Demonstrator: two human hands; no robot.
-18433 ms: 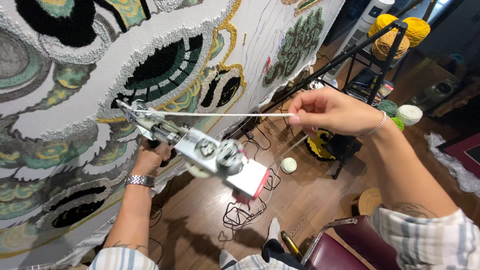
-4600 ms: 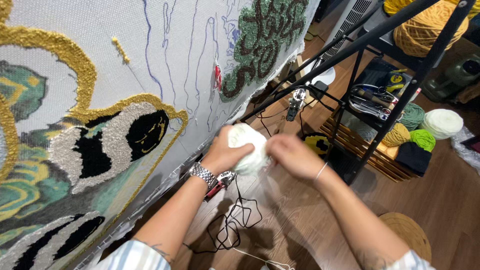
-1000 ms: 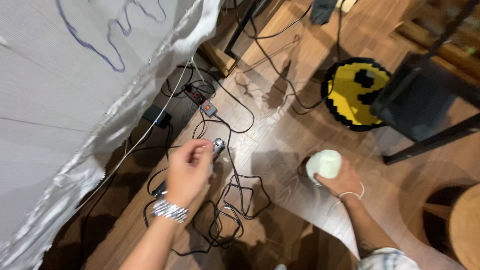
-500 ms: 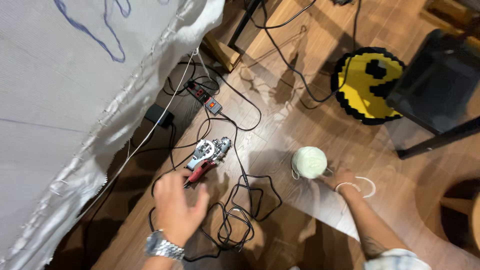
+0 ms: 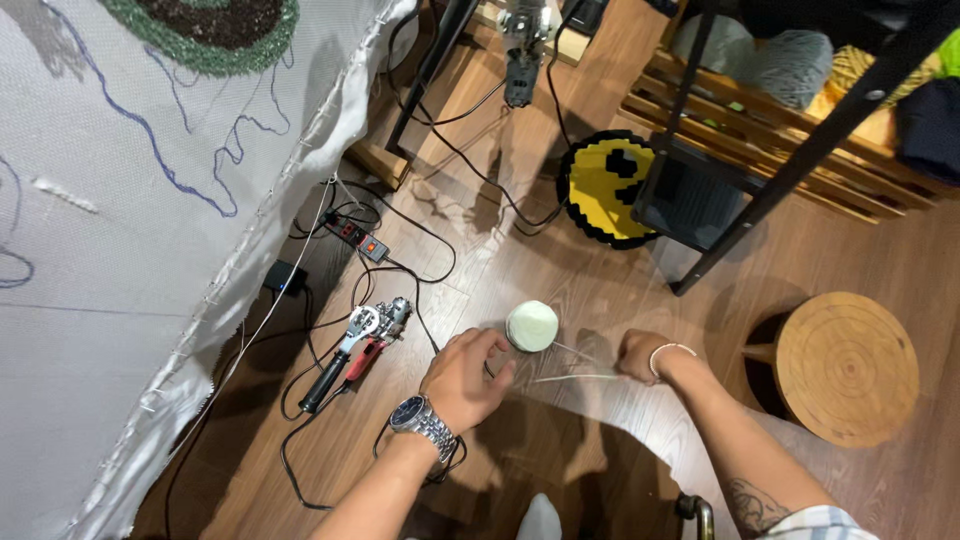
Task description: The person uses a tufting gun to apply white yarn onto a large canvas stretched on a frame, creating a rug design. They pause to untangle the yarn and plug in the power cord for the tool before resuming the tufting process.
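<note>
Since half a second ago the left hand (image 5: 466, 378) has left the tufting gun (image 5: 358, 345) lying on the wooden floor (image 5: 560, 290) and has come across toward the pale ball of yarn (image 5: 531, 326). From the left: the white backing cloth (image 5: 150, 260) hangs on its frame, then the gun lies among black cables (image 5: 330, 420). The left hand is loosely curled, holding nothing I can see, just beside the ball. The ball stands on the floor between both hands. The right hand (image 5: 640, 356) is closed, seemingly pinching a thin strand (image 5: 575, 377) from the ball. I judge the step is pulling free yarn; next needs a steady draw.
</note>
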